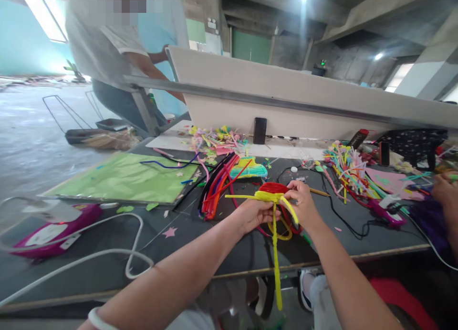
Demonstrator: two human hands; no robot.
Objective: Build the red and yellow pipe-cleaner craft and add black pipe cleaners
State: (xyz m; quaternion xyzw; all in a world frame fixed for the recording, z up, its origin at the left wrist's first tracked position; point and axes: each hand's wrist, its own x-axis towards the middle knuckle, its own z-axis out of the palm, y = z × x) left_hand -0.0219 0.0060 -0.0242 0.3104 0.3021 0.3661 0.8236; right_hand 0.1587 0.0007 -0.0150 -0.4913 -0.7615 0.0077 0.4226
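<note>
Near the table's front edge, my two hands hold a bundle of yellow pipe cleaners [275, 239], with one strand hanging below the edge and others sticking out to both sides. My left hand [255, 213] is closed round the bundle from below. The fingers of my right hand [299, 201] pinch it at its right side. Red pipe cleaners [274, 188], wound in a coil, show just behind the yellow ones; whether the two are joined I cannot tell. To the left lies a sheaf of red, orange, purple and black pipe cleaners [218, 189].
Behind it lies a yellow and turquoise fuzzy piece [248, 168]. A green sheet [125, 177] and a magenta power strip [57, 232] with white cables occupy the left. A phone [260, 131] leans on the white partition [286, 82]. Co-workers are present: a person [107, 48] beyond, a hand [445, 191] far right.
</note>
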